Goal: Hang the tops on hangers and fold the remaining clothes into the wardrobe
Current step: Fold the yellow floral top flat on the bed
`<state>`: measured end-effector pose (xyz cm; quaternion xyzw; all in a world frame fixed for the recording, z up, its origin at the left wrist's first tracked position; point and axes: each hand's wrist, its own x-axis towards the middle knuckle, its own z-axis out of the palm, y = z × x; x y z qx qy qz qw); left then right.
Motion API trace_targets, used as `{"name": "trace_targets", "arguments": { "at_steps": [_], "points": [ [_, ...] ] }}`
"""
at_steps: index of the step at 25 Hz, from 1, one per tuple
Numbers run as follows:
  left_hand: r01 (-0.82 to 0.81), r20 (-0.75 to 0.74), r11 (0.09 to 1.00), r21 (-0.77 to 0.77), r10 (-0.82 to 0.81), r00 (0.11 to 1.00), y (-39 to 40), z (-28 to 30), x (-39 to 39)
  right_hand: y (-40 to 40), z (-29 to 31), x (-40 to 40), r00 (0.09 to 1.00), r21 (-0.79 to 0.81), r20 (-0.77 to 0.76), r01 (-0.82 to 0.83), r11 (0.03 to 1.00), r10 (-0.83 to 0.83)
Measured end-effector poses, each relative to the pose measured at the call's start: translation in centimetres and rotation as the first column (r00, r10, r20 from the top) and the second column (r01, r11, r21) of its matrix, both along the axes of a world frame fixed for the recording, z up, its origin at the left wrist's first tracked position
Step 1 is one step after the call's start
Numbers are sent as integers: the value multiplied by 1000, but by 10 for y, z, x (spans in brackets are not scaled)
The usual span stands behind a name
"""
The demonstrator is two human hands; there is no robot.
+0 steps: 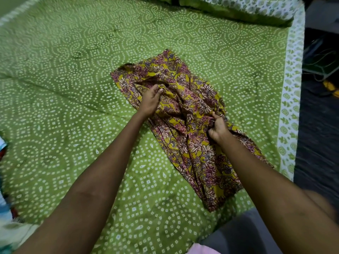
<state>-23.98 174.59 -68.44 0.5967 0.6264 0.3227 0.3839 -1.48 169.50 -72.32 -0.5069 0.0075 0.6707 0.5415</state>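
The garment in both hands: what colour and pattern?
Mustard yellow garment with maroon and cream floral print; head view.

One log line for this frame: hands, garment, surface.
left hand: grips garment | right hand: grips garment | floral garment: crumpled, unfolded | on green bedspread

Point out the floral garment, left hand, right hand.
floral garment [194,154]: head view, flat lower middle of the cloth.
left hand [150,99]: head view, back of hand.
right hand [218,127]: head view, back of hand.
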Motion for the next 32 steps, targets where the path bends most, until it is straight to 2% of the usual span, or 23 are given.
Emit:
{"name": "trace_targets", "arguments": {
  "at_steps": [2, 4, 5, 6, 8, 10, 11, 13, 15, 17, 18, 19, 20, 21, 22, 24, 26, 30, 32],
  "points": [
    [146, 16, 975, -170, -145, 989, -10, 9, -13, 0, 1, 1, 1000, 4, -13, 11, 1000, -11],
    [301, -88, 857, -418, -368, 926, -17, 13, -33, 0, 0, 1, 1000, -1, -21, 11, 1000, -11],
    [342, -130, 813, -471, -447, 885, -21, 13, -41, 0, 0, 1, 1000, 0, -23, 7, 1000, -7],
    [362, -115, 811, -460, -458, 881, -24, 9, -48, 0, -1, 1, 1000, -1, -22, 2, 1000, -2],
    [347, 115, 899, -266, -328, 938, -33, -4, -52, 0, -1, 0, 1000, 5, -9, -12, 1000, 12],
    [174, 305, 978, -112, -133, 943, -37, -11, -44, 0, -3, 0, 1000, 5, -10, -5, 1000, 5],
    [95, 303, 992, -87, -64, 951, -35, -15, -38, 1, -3, 0, 1000, 0, -6, 3, 1000, -3],
    [-56, 165, 997, -54, 64, 984, -32, -19, -22, 0, -3, 0, 1000, -9, 6, 5, 1000, -5],
    [-132, 121, 991, -21, 134, 984, -29, -19, -11, -1, -2, 1, 1000, -17, 21, 5, 1000, -5],
    [18, 54, 995, -102, -12, 998, -28, -1, -8, -1, -1, 2, 999, -16, 31, 10, 1000, -9],
    [155, -46, 957, -244, -171, 984, -27, 8, -9, -1, -1, 2, 999, -15, 31, 7, 1000, -7],
    [249, -174, 881, -402, -341, 924, -26, 14, -13, 0, -3, 2, 1000, -16, 30, 1, 1000, -1],
    [295, -295, 815, -499, -480, 826, -25, 18, -16, 0, -4, 2, 1000, -17, 29, -9, 1000, 9],
    [313, -389, 791, -525, -550, 739, -24, 18, -21, 1, -6, 3, 1000, -19, 26, -14, 1000, 14],
    [332, -411, 801, -498, -555, 723, -23, 17, -27, 2, -8, 3, 1000, -19, 21, -15, 1000, 16],
    [344, -274, 841, -419, -478, 835, -25, 11, -43, 3, -12, 3, 999, -22, 23, -21, 1000, 22],
    [340, -145, 856, -389, -421, 895, -32, 9, -57, 3, -13, 4, 999, -22, 17, -27, 999, 27],
    [308, -240, 874, -377, -413, 878, -37, 1, -78, 2, -12, 5, 1000, -11, 6, -9, 1000, 9],
    [221, -228, 911, -348, -311, 923, -34, -2, -88, 1, -11, 6, 1000, 0, -12, -1, 1000, 1]
  ]
}}
